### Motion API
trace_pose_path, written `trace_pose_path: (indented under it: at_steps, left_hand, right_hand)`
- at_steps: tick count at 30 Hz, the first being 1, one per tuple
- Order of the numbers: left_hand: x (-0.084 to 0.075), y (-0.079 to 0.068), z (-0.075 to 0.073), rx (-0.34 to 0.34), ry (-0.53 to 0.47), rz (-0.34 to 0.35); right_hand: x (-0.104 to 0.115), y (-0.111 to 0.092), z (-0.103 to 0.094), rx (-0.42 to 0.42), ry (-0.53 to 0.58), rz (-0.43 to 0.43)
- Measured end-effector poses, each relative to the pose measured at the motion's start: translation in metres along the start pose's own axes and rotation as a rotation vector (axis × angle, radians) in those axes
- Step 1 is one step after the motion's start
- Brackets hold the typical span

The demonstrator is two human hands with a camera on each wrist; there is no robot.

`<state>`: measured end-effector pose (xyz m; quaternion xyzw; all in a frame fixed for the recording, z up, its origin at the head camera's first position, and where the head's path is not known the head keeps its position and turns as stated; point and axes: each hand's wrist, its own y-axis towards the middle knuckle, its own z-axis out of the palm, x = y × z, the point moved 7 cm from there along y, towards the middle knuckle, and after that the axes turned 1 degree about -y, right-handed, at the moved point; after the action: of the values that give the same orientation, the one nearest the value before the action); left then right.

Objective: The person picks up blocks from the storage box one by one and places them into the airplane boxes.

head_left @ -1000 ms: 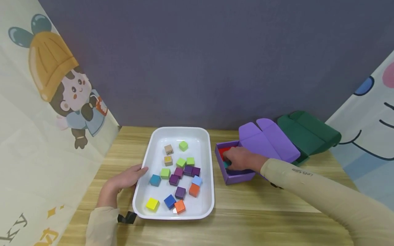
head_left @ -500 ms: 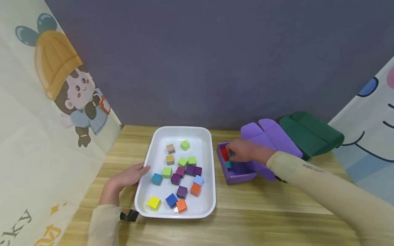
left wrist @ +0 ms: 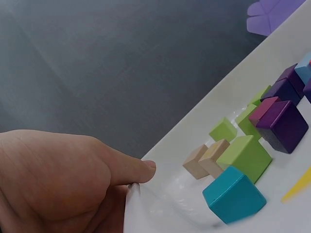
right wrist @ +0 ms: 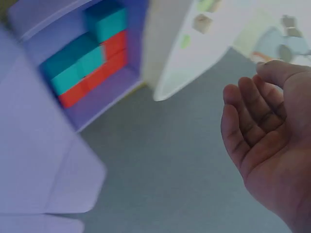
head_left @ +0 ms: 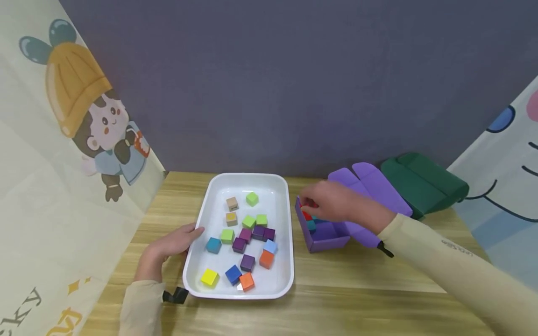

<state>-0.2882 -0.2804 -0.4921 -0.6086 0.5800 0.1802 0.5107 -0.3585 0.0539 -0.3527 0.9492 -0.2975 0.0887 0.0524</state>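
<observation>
My left hand (head_left: 178, 240) holds the left rim of a white tray (head_left: 286, 261), thumb over the edge and fingers outside it. Inside the tray lie loose coloured cubes, among them a teal cube (left wrist: 234, 194), a yellow cube (head_left: 209, 277) and a light green cube (head_left: 227, 236). Over an open purple box (head_left: 328, 245) is my right hand (head_left: 329, 200), partly covering its contents. In the right wrist view that hand (right wrist: 272, 126) has loosely bent fingers and nothing between them. Teal cubes (right wrist: 68, 73) and red cubes (right wrist: 114, 63) sit in rows in the box.
The box's purple lid (head_left: 380, 196) lies folded back to the right. Behind it stands a dark green box (head_left: 428, 184). A grey wall (head_left: 294, 93) closes off the back of the wooden table (head_left: 357, 298), with printed panels at both sides.
My right hand works down inside the purple box, then rises from it slightly, its fingers loosened. A teal cube it held now rests among the others. The left hand stays on the tray.
</observation>
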Motion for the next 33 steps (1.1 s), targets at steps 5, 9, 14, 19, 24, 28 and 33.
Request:
trace_pose_path:
  at_steps: [5, 9, 14, 19, 24, 28, 33]
  left_hand:
    - [-0.001, -0.001, 0.000, -0.006, 0.000, -0.003]
    - [0.001, 0.001, 0.003, -0.003, 0.009, -0.007]
    - [0.005, 0.003, 0.008, 0.006, 0.003, -0.014]
    - [0.002, 0.003, 0.007, -0.001, -0.005, -0.002]
    - [0.000, 0.002, 0.006, 0.007, 0.011, -0.008]
    - [-0.002, 0.001, 0.002, 0.006, 0.013, -0.007]
    - [0.000, 0.003, 0.000, 0.001, 0.000, -0.027]
  right_hand:
    - [0.027, -0.012, -0.016, -0.068, 0.046, -0.057]
    - [0.040, -0.023, -0.028, -0.133, 0.110, -0.069]
    - [0.052, -0.032, -0.039, -0.217, 0.172, -0.060]
    - [0.063, -0.043, -0.045, -0.379, 0.210, -0.087]
    - [0.075, -0.046, -0.038, -0.482, 0.306, -0.139]
    - [0.083, -0.034, -0.028, -0.482, 0.415, -0.130]
    - [0.087, -0.007, -0.011, -0.399, 0.458, -0.066]
